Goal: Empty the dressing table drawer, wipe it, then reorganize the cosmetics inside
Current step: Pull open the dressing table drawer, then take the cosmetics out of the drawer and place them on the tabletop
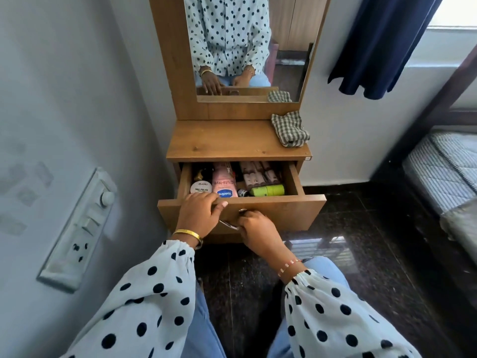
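Note:
The wooden drawer of the dressing table stands pulled open. Inside lie a white nail polish remover tub, a pink Vaseline lotion bottle, a green tube, a pack of brown-and-cream sticks and a small dark bottle. My left hand rests over the drawer's front edge, fingers curled on the rim. My right hand grips the metal handle on the drawer front. A folded checked cloth lies on the tabletop's right corner.
The wooden tabletop sits below a mirror. A wall switch panel is on the left. A bed with striped mattress stands at right, a dark curtain above. The floor is dark polished stone.

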`<control>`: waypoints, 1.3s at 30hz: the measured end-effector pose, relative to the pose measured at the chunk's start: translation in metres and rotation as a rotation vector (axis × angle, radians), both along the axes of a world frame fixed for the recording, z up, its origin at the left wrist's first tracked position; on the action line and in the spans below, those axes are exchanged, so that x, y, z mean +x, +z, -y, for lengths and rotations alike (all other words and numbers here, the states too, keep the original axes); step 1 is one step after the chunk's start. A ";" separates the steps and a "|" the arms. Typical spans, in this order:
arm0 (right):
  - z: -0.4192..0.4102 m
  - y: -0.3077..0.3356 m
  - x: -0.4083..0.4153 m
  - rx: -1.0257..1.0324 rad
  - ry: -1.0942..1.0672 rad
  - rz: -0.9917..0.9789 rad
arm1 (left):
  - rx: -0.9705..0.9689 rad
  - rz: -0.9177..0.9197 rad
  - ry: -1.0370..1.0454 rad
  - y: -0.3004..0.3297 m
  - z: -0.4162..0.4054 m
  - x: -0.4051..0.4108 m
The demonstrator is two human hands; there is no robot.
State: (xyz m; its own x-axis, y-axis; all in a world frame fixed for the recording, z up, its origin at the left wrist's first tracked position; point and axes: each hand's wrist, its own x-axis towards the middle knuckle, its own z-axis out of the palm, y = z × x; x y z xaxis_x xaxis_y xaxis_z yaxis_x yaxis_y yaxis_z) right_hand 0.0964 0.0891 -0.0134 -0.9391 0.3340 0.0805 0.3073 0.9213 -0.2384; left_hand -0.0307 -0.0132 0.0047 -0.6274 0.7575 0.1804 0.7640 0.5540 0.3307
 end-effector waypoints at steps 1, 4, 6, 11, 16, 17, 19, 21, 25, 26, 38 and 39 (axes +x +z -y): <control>0.003 0.004 0.003 0.011 0.021 -0.102 | 0.017 0.005 0.003 0.001 0.003 0.004; 0.008 0.020 0.011 0.105 0.037 -0.376 | 0.034 0.049 0.019 0.007 0.013 0.013; 0.005 0.030 0.011 0.139 0.005 -0.374 | -0.002 0.143 0.045 0.012 0.017 0.016; -0.006 0.036 0.017 -0.128 -0.062 -0.090 | -0.201 0.329 0.098 0.026 0.019 0.018; -0.008 0.052 0.019 -0.272 -0.061 0.046 | -0.308 0.448 0.086 0.029 0.027 0.020; -0.010 0.055 0.020 -0.314 -0.054 0.079 | -0.308 0.504 0.086 0.030 0.029 0.020; -0.016 0.061 0.020 -0.407 -0.005 0.139 | -0.289 0.619 0.077 0.033 0.033 0.020; -0.019 0.065 0.019 -0.490 0.047 0.210 | -0.247 0.728 0.075 0.034 0.038 0.022; -0.018 0.068 0.019 -0.532 0.058 0.332 | -0.239 0.821 0.059 0.033 0.045 0.030; -0.018 0.068 0.019 -0.539 0.062 0.338 | -0.235 0.831 0.063 0.032 0.045 0.031; -0.024 0.060 -0.001 -0.689 -0.039 0.369 | -0.209 0.862 0.104 0.034 0.044 0.024; -0.023 0.057 -0.006 -0.679 -0.084 0.335 | -0.191 0.876 0.122 0.034 0.043 0.022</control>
